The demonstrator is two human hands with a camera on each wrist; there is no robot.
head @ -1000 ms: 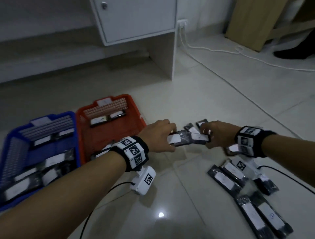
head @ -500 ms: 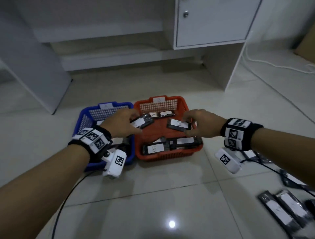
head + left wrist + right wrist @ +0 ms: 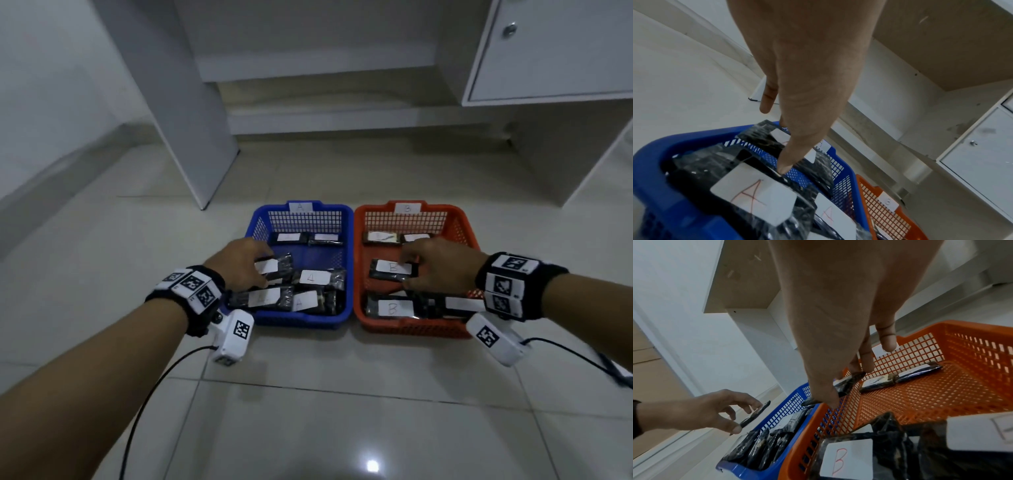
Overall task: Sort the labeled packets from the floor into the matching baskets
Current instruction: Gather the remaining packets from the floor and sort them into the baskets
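The blue basket, tagged A, sits left of the orange basket, tagged B. Both hold several dark packets with white labels. My left hand pinches a dark packet by its edges just above the blue basket's left side; the right wrist view shows that packet held off the pile. My right hand pinches a packet marked B over the middle of the orange basket. In the left wrist view my thumb lies on the held packet above an A packet.
A white desk panel stands behind the baskets on the left. A cabinet door with a knob is at the upper right. Black cables trail from both wrist cameras across the glossy tile floor. One dark packet lies at the right edge.
The view swung left from the floor packets to the baskets. Both hands carried their packets along; the left now hovers in the blue basket, the right in the orange one.
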